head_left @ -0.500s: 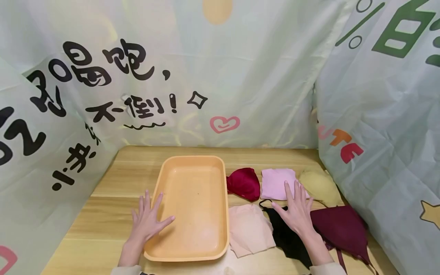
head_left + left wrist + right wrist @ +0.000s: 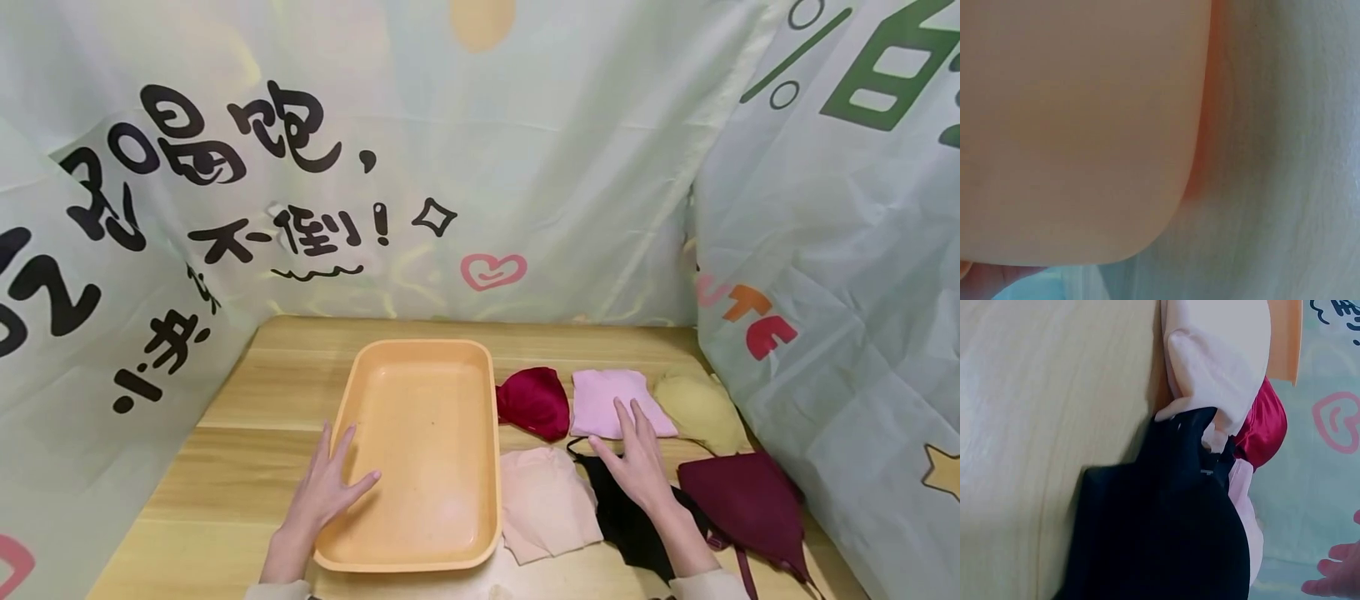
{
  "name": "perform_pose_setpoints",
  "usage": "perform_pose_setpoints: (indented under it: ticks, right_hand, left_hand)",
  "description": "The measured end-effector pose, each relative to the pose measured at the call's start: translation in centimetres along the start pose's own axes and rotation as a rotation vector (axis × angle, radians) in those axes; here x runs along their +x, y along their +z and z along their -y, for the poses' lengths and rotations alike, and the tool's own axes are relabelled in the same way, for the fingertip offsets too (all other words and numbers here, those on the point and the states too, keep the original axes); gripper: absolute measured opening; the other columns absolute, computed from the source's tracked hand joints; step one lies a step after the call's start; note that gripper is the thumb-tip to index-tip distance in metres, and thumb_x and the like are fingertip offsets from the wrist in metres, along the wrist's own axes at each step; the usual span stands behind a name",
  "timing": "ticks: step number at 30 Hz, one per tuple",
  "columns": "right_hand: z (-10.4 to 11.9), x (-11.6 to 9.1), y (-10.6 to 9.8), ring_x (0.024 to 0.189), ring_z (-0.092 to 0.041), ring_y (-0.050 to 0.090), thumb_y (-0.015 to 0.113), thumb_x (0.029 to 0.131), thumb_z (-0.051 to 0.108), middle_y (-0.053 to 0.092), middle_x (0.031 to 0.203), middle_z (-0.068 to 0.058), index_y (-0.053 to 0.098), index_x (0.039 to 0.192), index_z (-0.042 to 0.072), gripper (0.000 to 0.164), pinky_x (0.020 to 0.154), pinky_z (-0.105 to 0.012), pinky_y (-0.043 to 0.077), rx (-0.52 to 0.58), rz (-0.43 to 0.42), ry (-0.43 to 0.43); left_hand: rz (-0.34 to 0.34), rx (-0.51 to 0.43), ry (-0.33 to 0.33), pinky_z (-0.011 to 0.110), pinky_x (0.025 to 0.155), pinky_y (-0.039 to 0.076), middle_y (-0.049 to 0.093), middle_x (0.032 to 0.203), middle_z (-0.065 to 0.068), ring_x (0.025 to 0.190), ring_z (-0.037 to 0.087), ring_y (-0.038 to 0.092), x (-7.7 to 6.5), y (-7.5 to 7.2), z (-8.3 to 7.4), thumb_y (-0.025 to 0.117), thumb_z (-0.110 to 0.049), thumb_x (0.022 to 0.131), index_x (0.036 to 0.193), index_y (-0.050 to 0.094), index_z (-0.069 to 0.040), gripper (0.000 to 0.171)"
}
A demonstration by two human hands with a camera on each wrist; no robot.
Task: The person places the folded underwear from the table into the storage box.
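Observation:
My left hand (image 2: 326, 492) is over the left edge of an orange plastic tray (image 2: 427, 442), fingers spread and holding nothing. In the left wrist view, one rounded corner of the tray (image 2: 1085, 137) fills much of the picture. My right hand (image 2: 637, 462), fingers apart and empty, hovers over a black bra (image 2: 615, 500) and near a folded pink cloth (image 2: 611, 392). In the right wrist view, the black bra (image 2: 1166, 531) is close, with a few fingertips at the lower right. Whether either hand touches anything is hard to tell.
Between tray and black bra lies a folded pale pink cloth (image 2: 547, 504). A crimson satin bra (image 2: 534, 402), a yellow bra (image 2: 697, 408) and a burgundy bra (image 2: 750, 504) with loose straps lie around. Printed curtains (image 2: 585, 183) enclose the wooden table (image 2: 247, 400).
My right hand has shifted slightly left. The left hand has turned a little, so fewer of its fingers show. The tray and garments stay in place.

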State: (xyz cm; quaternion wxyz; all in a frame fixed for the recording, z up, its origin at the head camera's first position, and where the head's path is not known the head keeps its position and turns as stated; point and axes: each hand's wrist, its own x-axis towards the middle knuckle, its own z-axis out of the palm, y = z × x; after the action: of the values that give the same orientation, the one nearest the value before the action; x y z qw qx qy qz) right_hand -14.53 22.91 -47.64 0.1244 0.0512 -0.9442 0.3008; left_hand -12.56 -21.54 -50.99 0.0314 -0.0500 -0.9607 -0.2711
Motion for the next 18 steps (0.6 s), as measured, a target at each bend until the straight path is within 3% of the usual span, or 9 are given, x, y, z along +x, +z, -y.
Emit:
perform_pose_setpoints:
  ticks: [2, 4, 6, 9, 14, 18]
  right_hand:
    - [0.2, 0.1, 0.0, 0.126, -0.051, 0.020, 0.061, 0.086, 0.028, 0.019, 0.141, -0.034, 0.029, 0.138, -0.004, 0.068, 0.094, -0.067, 0.024, 0.028, 0.000, 0.011]
    - [0.5, 0.1, 0.0, 0.125, -0.052, 0.021, 0.061, 0.087, 0.025, 0.020, 0.140, -0.035, 0.030, 0.137, -0.004, 0.066, 0.093, -0.067, 0.025, 0.056, 0.003, 0.023]
    - [0.6, 0.3, 0.0, 0.125, -0.053, 0.021, 0.060, 0.087, 0.022, 0.020, 0.139, -0.035, 0.029, 0.137, -0.005, 0.065, 0.094, -0.067, 0.025, 0.077, 0.011, 0.029]
    - [0.6, 0.5, 0.1, 0.124, -0.053, 0.021, 0.060, 0.087, 0.020, 0.020, 0.138, -0.036, 0.029, 0.137, -0.006, 0.064, 0.094, -0.067, 0.025, 0.105, 0.022, 0.029]
    - [0.5, 1.1, 0.5, 0.123, -0.053, 0.024, 0.060, 0.087, 0.020, 0.021, 0.137, -0.037, 0.028, 0.137, -0.007, 0.065, 0.093, -0.067, 0.026, 0.108, 0.045, 0.023]
    - [0.6, 2.0, 0.9, 0.122, -0.054, 0.025, 0.060, 0.087, 0.019, 0.022, 0.136, -0.039, 0.028, 0.137, -0.008, 0.065, 0.095, -0.066, 0.026, 0.109, 0.072, 0.015]
  left_hand:
    - [0.005, -0.011, -0.003, 0.069, 0.071, 0.041, 0.011, 0.142, 0.036, 0.113, 0.063, 0.032, 0.0, 0.0, 0.0, 0.060, -0.050, 0.081, 0.144, 0.022, -0.009, 0.084]
    - [0.021, -0.021, -0.014, 0.061, 0.065, 0.048, 0.016, 0.138, 0.037, 0.100, 0.059, 0.045, 0.0, -0.1, 0.0, 0.061, -0.048, 0.082, 0.144, 0.022, -0.010, 0.083]
    - [0.034, -0.029, -0.028, 0.049, 0.058, 0.051, 0.021, 0.134, 0.038, 0.086, 0.049, 0.053, 0.0, -0.3, -0.1, 0.062, -0.046, 0.082, 0.143, 0.022, -0.010, 0.082]
    - [0.062, -0.043, -0.055, 0.033, 0.051, 0.048, 0.025, 0.131, 0.038, 0.071, 0.032, 0.054, 0.0, -0.4, -0.1, 0.063, -0.043, 0.082, 0.144, 0.021, -0.011, 0.081]
    - [0.064, -0.046, -0.072, 0.040, 0.054, 0.051, 0.027, 0.129, 0.041, 0.075, 0.039, 0.057, 0.0, -0.5, -0.1, 0.063, -0.043, 0.082, 0.142, 0.024, -0.009, 0.079]
    - [0.077, -0.079, -0.095, 0.031, 0.049, 0.048, 0.026, 0.130, 0.042, 0.067, 0.031, 0.056, 0.0, -0.5, -0.1, 0.063, -0.042, 0.082, 0.142, 0.025, -0.008, 0.078]
